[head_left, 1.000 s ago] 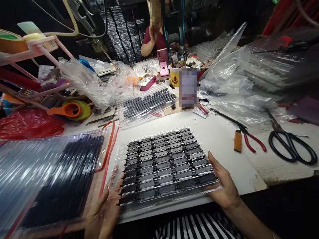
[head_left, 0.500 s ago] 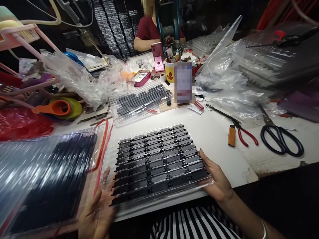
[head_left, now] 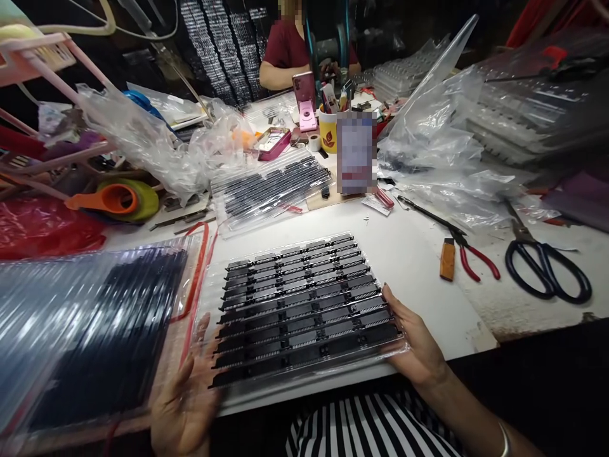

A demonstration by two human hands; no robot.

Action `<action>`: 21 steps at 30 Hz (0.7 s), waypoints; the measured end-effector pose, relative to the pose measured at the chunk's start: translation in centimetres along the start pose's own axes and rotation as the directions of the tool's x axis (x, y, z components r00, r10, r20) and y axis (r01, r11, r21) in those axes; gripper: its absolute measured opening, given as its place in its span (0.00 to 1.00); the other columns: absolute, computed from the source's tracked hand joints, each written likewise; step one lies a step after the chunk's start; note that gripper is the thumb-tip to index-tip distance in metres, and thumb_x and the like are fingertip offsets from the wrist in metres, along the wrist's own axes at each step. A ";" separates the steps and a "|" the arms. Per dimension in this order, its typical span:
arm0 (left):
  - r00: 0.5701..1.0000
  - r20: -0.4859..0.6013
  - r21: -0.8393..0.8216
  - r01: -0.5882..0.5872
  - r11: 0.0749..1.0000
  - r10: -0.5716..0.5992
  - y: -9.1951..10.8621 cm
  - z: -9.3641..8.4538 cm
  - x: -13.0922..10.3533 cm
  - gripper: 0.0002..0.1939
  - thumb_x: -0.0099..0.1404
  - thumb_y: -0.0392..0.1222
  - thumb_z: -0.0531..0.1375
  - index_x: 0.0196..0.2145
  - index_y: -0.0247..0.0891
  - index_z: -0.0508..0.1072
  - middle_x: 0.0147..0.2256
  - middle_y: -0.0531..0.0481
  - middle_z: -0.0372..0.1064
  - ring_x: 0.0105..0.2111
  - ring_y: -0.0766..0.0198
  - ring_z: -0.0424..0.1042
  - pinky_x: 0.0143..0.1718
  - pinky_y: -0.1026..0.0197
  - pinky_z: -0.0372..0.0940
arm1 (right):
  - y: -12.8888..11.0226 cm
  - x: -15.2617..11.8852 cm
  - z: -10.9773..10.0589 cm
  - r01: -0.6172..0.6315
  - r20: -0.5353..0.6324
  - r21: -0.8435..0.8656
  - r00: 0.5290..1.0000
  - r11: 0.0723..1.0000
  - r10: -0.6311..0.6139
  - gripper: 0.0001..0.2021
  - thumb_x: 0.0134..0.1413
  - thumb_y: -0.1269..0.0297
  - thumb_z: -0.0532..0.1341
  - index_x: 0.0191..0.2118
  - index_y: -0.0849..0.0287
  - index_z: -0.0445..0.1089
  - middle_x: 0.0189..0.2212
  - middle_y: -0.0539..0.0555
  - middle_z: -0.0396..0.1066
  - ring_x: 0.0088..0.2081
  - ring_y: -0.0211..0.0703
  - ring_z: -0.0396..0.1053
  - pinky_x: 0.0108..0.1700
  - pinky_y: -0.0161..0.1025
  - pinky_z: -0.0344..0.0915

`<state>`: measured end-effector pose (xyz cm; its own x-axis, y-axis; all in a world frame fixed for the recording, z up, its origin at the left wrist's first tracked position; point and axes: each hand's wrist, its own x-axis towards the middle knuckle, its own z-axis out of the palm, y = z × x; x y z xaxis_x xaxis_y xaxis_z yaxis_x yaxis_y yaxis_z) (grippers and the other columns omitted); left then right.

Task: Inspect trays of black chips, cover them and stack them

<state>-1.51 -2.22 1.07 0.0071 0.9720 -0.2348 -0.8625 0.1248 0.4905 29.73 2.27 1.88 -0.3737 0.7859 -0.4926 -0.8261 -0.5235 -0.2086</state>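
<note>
A clear plastic tray (head_left: 215,279) is held level over the front of the white table, filled with rows of black strip-like parts (head_left: 297,317) that have fine teeth. My left hand (head_left: 183,393) grips its left edge, thumb on top and fingers showing through the plastic from beneath. At the right edge my right hand (head_left: 416,343) has hold of it, the fingers partly hidden under the tray. To the left lies a stack of similar trays (head_left: 104,317) with black contents, tied with red cord (head_left: 202,254).
Behind the held tray lies another filled tray (head_left: 276,184). Red-handled pliers (head_left: 471,254), an orange piece (head_left: 447,259) and large scissors (head_left: 547,266) lie on the right. Plastic bags (head_left: 442,152), a phone (head_left: 356,152) and a yellow cup (head_left: 328,132) stand further back. A person (head_left: 285,57) sits opposite.
The view has shifted slightly, so the table items appear a little to the right. Both hands keep their hold on the tray, which has hardly moved.
</note>
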 end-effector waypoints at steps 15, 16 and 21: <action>0.997 0.072 -0.025 0.012 1.000 -0.010 -0.2 0.1 0.5 0.28 0.71 0.41 0.37 0.66 0.44 0.32 0.59 0.41 0.59 0.56 0.58 0.63 0.60 0.48 0.49 | -0.2 -1.2 -1.2 0.073 -0.004 -0.013 0.997 0.997 -0.073 0.13 0.60 0.65 0.54 0.47 0.54 0.73 0.44 0.52 0.75 0.47 0.44 0.71 0.58 0.49 0.60; 0.998 0.070 -0.011 0.008 1.000 -0.007 -0.2 0.1 0.5 0.28 0.71 0.42 0.37 0.66 0.43 0.33 0.59 0.41 0.59 0.56 0.58 0.62 0.60 0.48 0.49 | -0.1 -1.1 -1.2 0.069 -0.019 -0.001 0.997 0.998 -0.069 0.14 0.61 0.65 0.53 0.47 0.54 0.73 0.44 0.52 0.74 0.47 0.44 0.71 0.58 0.49 0.60; 1.000 0.008 0.107 0.022 0.994 -0.023 -0.1 0.6 0.3 0.27 0.71 0.44 0.40 0.66 0.46 0.40 0.55 0.42 0.66 0.53 0.57 0.67 0.57 0.48 0.56 | -0.3 -1.0 -0.8 0.043 -0.102 0.076 0.994 0.996 -0.035 0.16 0.62 0.66 0.50 0.47 0.51 0.72 0.46 0.49 0.74 0.46 0.43 0.71 0.58 0.48 0.61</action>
<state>-1.13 -1.82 1.50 0.0308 0.9705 -0.2392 -0.8029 0.1665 0.5724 30.64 1.36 1.80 -0.2996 0.7661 -0.5687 -0.8712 -0.4627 -0.1643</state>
